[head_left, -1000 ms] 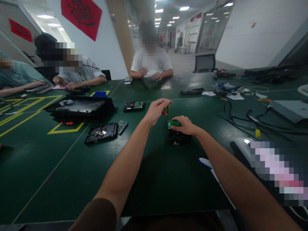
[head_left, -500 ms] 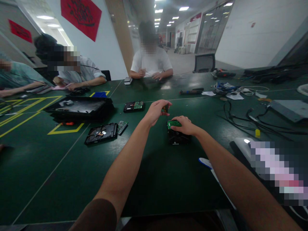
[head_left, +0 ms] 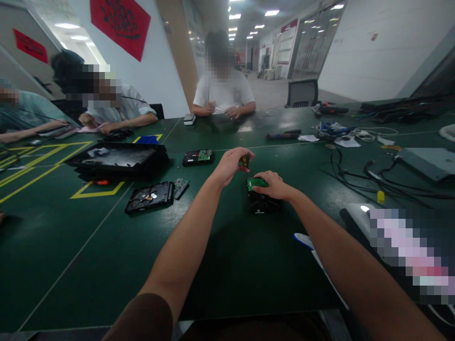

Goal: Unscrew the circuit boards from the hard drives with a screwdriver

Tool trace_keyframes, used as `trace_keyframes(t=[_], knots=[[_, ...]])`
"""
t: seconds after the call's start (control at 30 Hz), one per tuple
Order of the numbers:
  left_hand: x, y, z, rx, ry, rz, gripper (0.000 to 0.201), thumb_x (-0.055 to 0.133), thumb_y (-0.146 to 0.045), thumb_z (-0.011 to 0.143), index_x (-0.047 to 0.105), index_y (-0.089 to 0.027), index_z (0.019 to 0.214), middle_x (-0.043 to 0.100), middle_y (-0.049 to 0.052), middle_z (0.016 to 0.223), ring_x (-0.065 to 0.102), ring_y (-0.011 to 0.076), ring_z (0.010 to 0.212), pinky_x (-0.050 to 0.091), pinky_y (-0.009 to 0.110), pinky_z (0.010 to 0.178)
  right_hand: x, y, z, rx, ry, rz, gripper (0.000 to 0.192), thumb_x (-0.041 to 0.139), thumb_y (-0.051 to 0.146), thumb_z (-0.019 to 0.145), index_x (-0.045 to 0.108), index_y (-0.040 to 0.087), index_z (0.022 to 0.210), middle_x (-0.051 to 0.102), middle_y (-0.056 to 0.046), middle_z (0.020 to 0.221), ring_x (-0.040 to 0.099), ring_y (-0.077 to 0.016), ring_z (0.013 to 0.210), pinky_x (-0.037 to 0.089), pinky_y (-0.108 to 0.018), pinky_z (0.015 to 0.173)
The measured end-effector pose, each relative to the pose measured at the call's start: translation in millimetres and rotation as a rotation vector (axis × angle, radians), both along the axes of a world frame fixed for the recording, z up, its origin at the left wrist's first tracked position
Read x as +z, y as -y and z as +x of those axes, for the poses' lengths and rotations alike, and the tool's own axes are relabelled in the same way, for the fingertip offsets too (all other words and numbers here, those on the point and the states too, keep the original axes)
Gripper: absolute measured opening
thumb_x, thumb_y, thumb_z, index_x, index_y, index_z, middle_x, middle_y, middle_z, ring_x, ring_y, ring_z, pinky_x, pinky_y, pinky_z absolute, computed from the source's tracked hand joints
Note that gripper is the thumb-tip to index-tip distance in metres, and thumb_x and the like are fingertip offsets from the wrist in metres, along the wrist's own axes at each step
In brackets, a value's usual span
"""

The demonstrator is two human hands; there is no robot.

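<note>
Screwdriver (head_left: 245,162) near upright (tip downward)

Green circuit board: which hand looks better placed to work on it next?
Likely the left hand: it holds a black-and-yellow tool near the board, while the right hand rests on it.

A small black-and-yellow tool (head_left: 245,162) is gripped by the left hand (head_left: 230,166), above a black rectangular hard drive (head_left: 264,204). The drive's green circuit board (head_left: 256,182) is covered in part by the right hand (head_left: 273,184). Both drive and board are supported by a dark green table (head_left: 227,270).
</note>
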State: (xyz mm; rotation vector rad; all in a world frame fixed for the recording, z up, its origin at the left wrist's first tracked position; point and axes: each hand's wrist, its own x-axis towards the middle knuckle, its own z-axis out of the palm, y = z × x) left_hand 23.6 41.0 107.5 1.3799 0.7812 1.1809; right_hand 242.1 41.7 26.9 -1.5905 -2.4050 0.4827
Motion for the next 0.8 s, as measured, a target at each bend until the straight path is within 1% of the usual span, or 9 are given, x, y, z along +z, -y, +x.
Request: trace_keyframes(t=[0.07,0.13,0.27,0.4,0.57,0.67,0.8], knots=[[1.2,0.8,-0.8,0.032,-0.035,0.014,0.024,0.058,-0.034,0.091,0.075,-0.017,0.087,0.070,0.010,0.095,0.064,0.0197,0.088,0.054,0.025,0.060,0.2,0.1,0.0,0.004,0.001,-0.002,0.058,0.062,0.065,0.092,0.061,0.038,0.143,0.060,-0.011,0.139,0.051,-0.0386,0.133,0.040,-0.058,0.111],[2.0,2.0,-1.0,0.041,-0.027,-0.008,0.024,0.057,-0.033,0.091,0.075,-0.017,0.090,0.069,0.010,0.091,0.064,0.0196,0.086,0.054,0.025,0.060,-0.1,-0.1,-0.1,0.002,-0.007,-0.008,0.058,0.062,0.065,0.092,0.061,0.037,0.143,0.060,-0.011,0.139,0.051,-0.0385,0.133,0.040,-0.058,0.111],[1.2,2.5,-0.6,0.001,0.074,-0.096,0.020,0.059,-0.033,0.091,0.068,-0.017,0.098,0.070,0.008,0.084,0.067,0.0207,0.083,0.060,0.032,0.067,-0.8,-0.7,0.0,-0.005,-0.018,-0.014,0.059,0.063,0.065,0.092,0.061,0.035,0.143,0.059,-0.012,0.139,0.051,-0.0383,0.134,0.040,-0.057,0.112],[-1.0,0.0,0.4,-0.002,0.127,-0.113,0.016,0.063,-0.032,0.091,0.063,-0.017,0.096,0.072,0.007,0.086,0.071,0.0205,0.086,0.062,0.036,0.075,-1.0,-0.6,0.0,0.002,-0.011,-0.007,0.058,0.063,0.065,0.093,0.062,0.036,0.143,0.060,-0.011,0.139,0.051,-0.0376,0.134,0.040,-0.056,0.112],[-2.2,-0.1,2.6,-0.021,0.107,-0.077,0.027,0.068,-0.043,0.093,0.065,-0.016,0.092,0.070,0.007,0.089,0.068,0.0184,0.087,0.061,0.031,0.073,-3.2,-1.5,-0.5,-0.001,0.005,0.013,0.057,0.063,0.064,0.093,0.062,0.035,0.142,0.061,-0.011,0.138,0.053,-0.0366,0.133,0.040,-0.056,0.113],[-2.0,1.2,2.4,-0.002,0.062,-0.026,0.025,0.072,-0.041,0.091,0.067,-0.017,0.088,0.067,0.006,0.090,0.065,0.0166,0.087,0.059,0.026,0.069,-3.8,-2.0,-0.4,0.002,-0.010,0.012,0.057,0.064,0.064,0.092,0.062,0.035,0.142,0.061,-0.012,0.138,0.052,-0.0374,0.132,0.040,-0.056,0.112],[-0.8,1.9,0.0,0.046,-0.014,0.027,0.023,0.070,-0.039,0.091,0.074,-0.017,0.090,0.068,0.007,0.097,0.063,0.0165,0.090,0.056,0.023,0.065,-2.1,-1.1,0.2,0.004,-0.026,0.000,0.056,0.064,0.064,0.093,0.063,0.036,0.141,0.061,-0.012,0.137,0.052,-0.0386,0.133,0.041,-0.057,0.111]])
